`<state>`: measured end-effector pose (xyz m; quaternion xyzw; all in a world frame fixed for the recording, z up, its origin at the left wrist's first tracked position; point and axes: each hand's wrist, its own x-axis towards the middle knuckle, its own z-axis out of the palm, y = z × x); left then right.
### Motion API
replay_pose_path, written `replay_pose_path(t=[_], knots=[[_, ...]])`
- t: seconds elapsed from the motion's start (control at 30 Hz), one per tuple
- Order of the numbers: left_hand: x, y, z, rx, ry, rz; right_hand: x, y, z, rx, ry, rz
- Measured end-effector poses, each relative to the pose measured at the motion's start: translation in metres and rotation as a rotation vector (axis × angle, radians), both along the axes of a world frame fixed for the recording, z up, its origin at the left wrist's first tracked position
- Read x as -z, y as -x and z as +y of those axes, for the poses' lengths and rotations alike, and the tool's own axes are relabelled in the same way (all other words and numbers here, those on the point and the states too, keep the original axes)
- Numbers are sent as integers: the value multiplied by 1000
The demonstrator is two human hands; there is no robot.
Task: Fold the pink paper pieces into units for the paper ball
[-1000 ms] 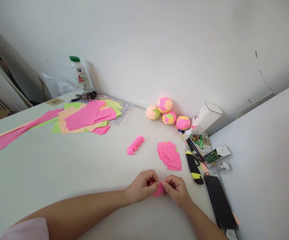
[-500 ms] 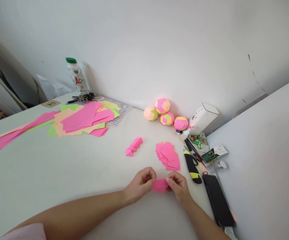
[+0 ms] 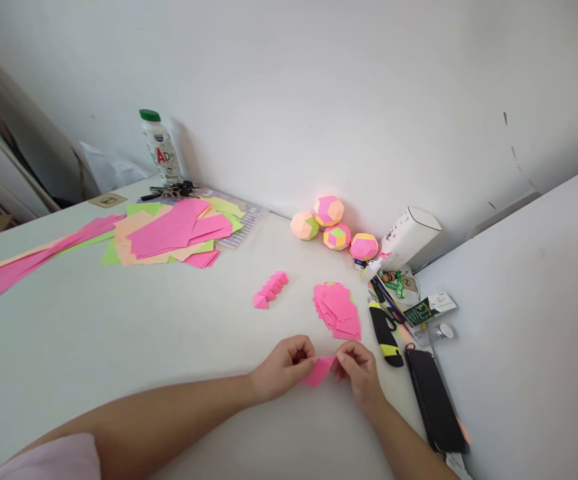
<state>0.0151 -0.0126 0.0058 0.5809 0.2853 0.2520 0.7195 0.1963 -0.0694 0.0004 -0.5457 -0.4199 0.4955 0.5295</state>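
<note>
Between my two hands is a small piece of pink paper (image 3: pixel 320 371), held just above the near part of the table. My left hand (image 3: pixel 286 365) pinches its left side between thumb and fingers. At its upper right corner, the thumb and fingertips of my right hand (image 3: pixel 359 373) are closed on it. Beyond the hands lies a loose stack of pink paper pieces (image 3: pixel 339 310). To the left of that stack is a row of folded pink paper units (image 3: pixel 271 290), nested in one another.
Faceted paper balls (image 3: pixel 337 236) sit by the wall near a white box (image 3: pixel 411 235). Coloured sheets (image 3: pixel 169 233) and strips lie at left, with a bottle (image 3: pixel 161 147) behind. A utility knife (image 3: pixel 385 335) and a phone (image 3: pixel 436 400) are at right.
The pink paper now shows a narrower, slanted outline between my hands. My right fingers have shifted slightly at its corner. The whole view has moved a little.
</note>
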Motion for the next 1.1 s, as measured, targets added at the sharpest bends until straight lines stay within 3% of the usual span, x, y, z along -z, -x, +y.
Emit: replay_pose_path(t=[0.1, 0.17, 0.3, 0.5, 0.83, 1.1], knots=[[2, 0, 1, -31, 68, -58, 2, -2, 2, 47, -28, 98], [3, 0, 2, -34, 90, -78, 3, -1, 2, -2, -43, 94], [3, -1, 1, -13, 97, -101, 1, 2, -2, -141, -27, -45], [3, -2, -2, -11, 26, -5, -7, 5, -3, -233, -55, -251], [0, -3, -2, -44, 32, 7, -4, 3, -1, -116, -16, -124], [5, -1, -2, -42, 67, -22, -1, 4, -2, -190, -15, -196]])
